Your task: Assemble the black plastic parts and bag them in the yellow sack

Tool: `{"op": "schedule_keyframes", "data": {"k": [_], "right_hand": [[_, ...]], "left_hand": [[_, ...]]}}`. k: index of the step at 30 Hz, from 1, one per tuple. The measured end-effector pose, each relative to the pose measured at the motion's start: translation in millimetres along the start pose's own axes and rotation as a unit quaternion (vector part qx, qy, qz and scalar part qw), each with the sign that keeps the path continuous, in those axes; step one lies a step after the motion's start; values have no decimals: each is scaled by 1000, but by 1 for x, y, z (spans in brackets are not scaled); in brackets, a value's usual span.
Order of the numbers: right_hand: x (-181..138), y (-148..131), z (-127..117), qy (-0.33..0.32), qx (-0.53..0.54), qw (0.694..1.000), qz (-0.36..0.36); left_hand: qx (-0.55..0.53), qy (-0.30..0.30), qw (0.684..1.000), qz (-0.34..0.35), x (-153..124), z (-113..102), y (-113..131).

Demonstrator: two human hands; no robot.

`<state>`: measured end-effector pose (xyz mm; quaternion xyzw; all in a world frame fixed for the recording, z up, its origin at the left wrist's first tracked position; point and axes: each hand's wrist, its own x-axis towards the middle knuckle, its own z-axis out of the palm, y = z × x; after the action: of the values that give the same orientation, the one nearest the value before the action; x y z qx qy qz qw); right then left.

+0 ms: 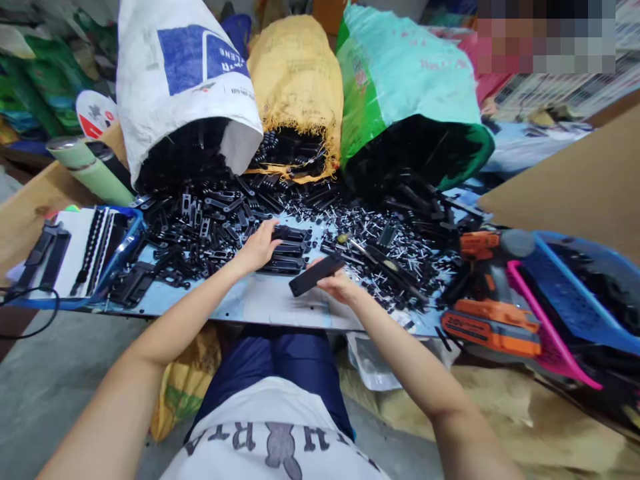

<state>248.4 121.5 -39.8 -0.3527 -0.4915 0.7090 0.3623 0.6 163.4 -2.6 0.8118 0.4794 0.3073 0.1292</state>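
My right hand [340, 283] is closed around one end of a flat black rectangular piece [316, 275], held tilted above the front of the table. My left hand [259, 247] reaches over the table with thumb and forefinger apart, at the left end of a row of long black parts [287, 248]. Whether its fingertips touch them I cannot tell. Around the left hand lies a heap of black slotted parts [220, 207]. To the right of the row are many scattered small screws [405, 247] and a thin rod-like tool [363, 250].
White [190, 87], yellow [295, 73] and green [415, 80] sacks spill black parts along the back. At right lie an orange cordless drill [490, 323] and a blue basket [580, 293]. A blue tray [135, 227] stands at left. Another person's red sleeve [493, 67] shows behind.
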Motion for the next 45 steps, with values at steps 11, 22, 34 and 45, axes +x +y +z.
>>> {"op": "schedule_keyframes", "data": {"k": [11, 22, 34, 45], "right_hand": [[-51, 16, -22, 67, -543, 820, -169], [-20, 21, 32, 141, -330, 931, -64], [-15, 17, 62, 179, -71, 981, -26], [-23, 13, 67, 114, -43, 993, 4]], "left_hand": [[-27, -175, 981, -84, -74, 33, 23], [-21, -76, 982, -169, -71, 17, 56], [-104, -22, 990, -95, -88, 20, 87], [-130, 27, 987, -92, -88, 25, 88]]}}
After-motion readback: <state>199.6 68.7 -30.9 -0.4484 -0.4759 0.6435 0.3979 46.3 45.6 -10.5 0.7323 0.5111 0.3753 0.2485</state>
